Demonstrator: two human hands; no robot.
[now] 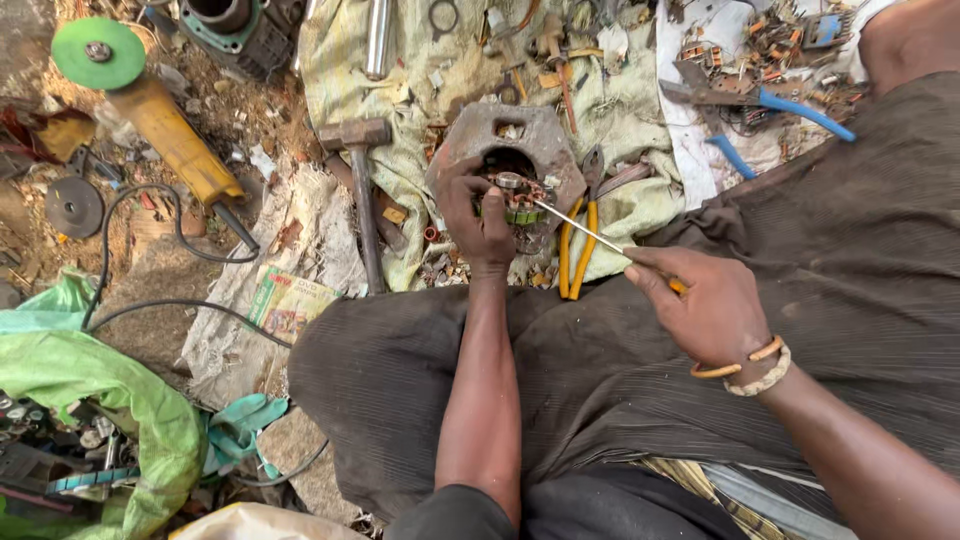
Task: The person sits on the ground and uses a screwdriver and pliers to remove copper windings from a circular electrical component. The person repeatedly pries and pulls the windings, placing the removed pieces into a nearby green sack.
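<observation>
Grinder with a green disc and a yellow body lies at the far left on bare dirt, its black cable looping toward a green plastic bag in the lower left corner. Just right of the cable, a small printed paper packet, green and yellow with a picture on it, rests on a grey sack beside the person's knee. A hammer with a steel head and a long handle lies on the edge of a pale green cloth.

Next comes the left hand, reaching straight forward from the lap. Its fingers are curled closed around a small motor part with copper windings and a green band, and they press it against a rusty metal housing with a round opening. The part sits at the fingertips, right in front of that opening.

A screwdriver with a thin bright shaft runs from the part down to the right hand; its tip touches the top of the part. The right hand is closed on the orange handle, thumb along it, and wears bead bracelets at the wrist. Yellow-handled pliers lie on the cloth under the shaft. Farther right, blue-handled pliers lie on a white cloth among copper scraps.
</observation>
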